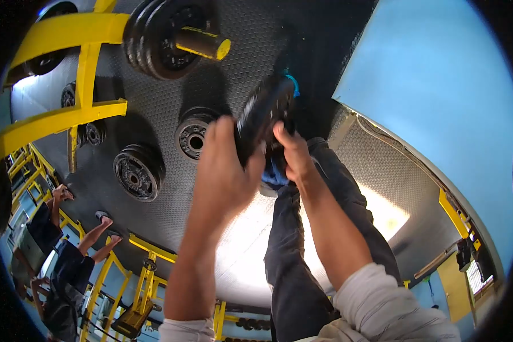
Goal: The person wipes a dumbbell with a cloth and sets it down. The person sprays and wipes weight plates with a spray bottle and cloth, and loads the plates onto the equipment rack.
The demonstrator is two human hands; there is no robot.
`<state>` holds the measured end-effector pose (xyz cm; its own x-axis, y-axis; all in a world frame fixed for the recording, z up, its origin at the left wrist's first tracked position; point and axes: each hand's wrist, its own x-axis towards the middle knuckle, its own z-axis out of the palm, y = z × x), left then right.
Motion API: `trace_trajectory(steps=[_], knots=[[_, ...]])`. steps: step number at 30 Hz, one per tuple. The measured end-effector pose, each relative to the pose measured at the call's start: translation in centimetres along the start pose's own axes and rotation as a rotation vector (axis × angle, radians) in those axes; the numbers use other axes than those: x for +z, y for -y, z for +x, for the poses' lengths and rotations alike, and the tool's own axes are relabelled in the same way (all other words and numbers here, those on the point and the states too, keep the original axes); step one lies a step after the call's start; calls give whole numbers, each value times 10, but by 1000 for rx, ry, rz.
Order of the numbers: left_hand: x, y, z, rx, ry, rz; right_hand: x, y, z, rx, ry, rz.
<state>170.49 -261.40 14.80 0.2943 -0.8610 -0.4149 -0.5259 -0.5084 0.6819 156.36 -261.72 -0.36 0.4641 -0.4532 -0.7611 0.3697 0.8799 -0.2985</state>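
A black weight plate [265,111] is held up on edge and tilted in front of my legs, blurred by motion. My left hand [231,151] grips its near left side, fingers over the edge. My right hand [293,151] is closed at its lower right part, thumb up; some of those fingers are hidden. Just left of my left hand, on the floor, lies a small stack of plates [192,138] with a hole in the middle. Farther left is a stack of larger plates [135,174].
A yellow rack [85,68] carries several plates [168,48] on a peg [205,44] at the upper left. A light-blue wall panel [427,85] stands at the right. Two other people [68,273] are at the lower left, near yellow gym machines [139,302]. The floor is dark textured rubber [251,34].
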Motion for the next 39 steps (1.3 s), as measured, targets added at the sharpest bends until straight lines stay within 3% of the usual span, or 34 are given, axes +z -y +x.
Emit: trace_trajectory(steps=[2, 8, 9, 22, 28, 30, 34, 36, 39], knots=[[-8, -5, 42, 83, 4, 187, 17, 27, 24, 22, 29, 103], [-16, -2, 110, 24, -30, 266, 47, 53, 76, -69, 64, 166], [-21, -6, 114, 8, -32, 308, 53, 53, 82, -34, 142, 240], [-57, 10, 148, -114, 22, 322, 84, 41, 134, 136, 189, 249], [-57, 16, 144, 13, -159, 435, 100, 30, 154, 206, 171, 243], [-61, 24, 146, 363, -358, 886, 104, 26, 157, 231, 109, 154], [-68, 33, 155, 437, -401, 862, 108, 18, 173, 282, 15, 82], [-71, 39, 159, 484, -428, 871, 107, 17, 176, 237, 146, 140], [-73, 50, 162, 401, -451, 936, 115, 17, 186, 227, 79, 8]])
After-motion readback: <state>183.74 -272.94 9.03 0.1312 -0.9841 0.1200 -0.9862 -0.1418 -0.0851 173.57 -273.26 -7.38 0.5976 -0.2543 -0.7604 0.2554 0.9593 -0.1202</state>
